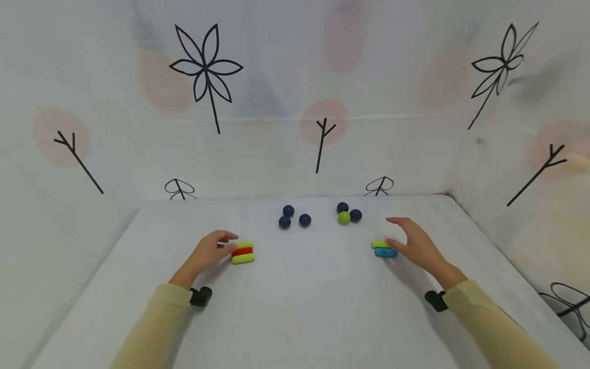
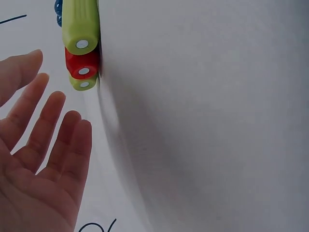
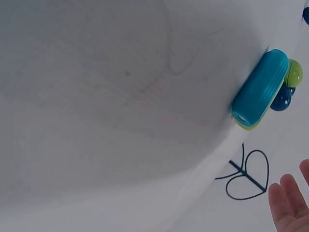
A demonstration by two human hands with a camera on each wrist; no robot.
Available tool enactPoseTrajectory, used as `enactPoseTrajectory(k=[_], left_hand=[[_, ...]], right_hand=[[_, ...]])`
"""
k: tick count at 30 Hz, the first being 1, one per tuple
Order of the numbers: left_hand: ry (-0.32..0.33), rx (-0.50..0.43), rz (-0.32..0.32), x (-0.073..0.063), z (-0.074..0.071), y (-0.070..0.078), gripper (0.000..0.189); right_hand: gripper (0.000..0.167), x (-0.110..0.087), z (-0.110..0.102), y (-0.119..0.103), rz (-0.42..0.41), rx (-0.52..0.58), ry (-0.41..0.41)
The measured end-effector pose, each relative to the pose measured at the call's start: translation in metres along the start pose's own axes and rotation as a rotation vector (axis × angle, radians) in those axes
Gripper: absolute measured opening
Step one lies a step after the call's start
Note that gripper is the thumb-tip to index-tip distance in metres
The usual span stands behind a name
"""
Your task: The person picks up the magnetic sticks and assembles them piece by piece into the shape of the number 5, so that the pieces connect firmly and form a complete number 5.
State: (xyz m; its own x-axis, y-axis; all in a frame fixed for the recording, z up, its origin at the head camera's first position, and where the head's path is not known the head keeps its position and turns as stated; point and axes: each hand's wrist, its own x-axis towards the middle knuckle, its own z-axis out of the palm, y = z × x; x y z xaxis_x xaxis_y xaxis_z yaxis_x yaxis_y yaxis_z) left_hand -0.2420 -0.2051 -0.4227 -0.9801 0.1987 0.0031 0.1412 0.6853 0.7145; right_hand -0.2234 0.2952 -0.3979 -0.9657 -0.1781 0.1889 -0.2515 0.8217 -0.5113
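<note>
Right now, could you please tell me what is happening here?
Over a white table, a person's left hand is by a red stick between two lime sticks, and the right hand by a blue stick and another lime stick. Neither hand seems to grip anything. Farther back lie three dark blue balls and, to their right, two more blue balls with a green ball.

Nearer the right edge of the tabletop (image 1: 313, 312), one end of a green rod (image 1: 378, 244) is covered by the right hand (image 1: 418, 247); the near edge is cut off. In the wrist views, the left hand (image 2: 41, 181), right hand and one blue ball (image 3: 306, 16) are cropped
</note>
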Motion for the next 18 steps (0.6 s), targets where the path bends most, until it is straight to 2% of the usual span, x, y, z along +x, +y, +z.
enactPoseTrajectory(k=[18], left_hand=[[-0.113, 0.051, -0.046, 0.013, -0.002, 0.005, 0.025]], right_hand=[[0.051, 0.022, 0.014, -0.001, -0.028, 0.035, -0.044]])
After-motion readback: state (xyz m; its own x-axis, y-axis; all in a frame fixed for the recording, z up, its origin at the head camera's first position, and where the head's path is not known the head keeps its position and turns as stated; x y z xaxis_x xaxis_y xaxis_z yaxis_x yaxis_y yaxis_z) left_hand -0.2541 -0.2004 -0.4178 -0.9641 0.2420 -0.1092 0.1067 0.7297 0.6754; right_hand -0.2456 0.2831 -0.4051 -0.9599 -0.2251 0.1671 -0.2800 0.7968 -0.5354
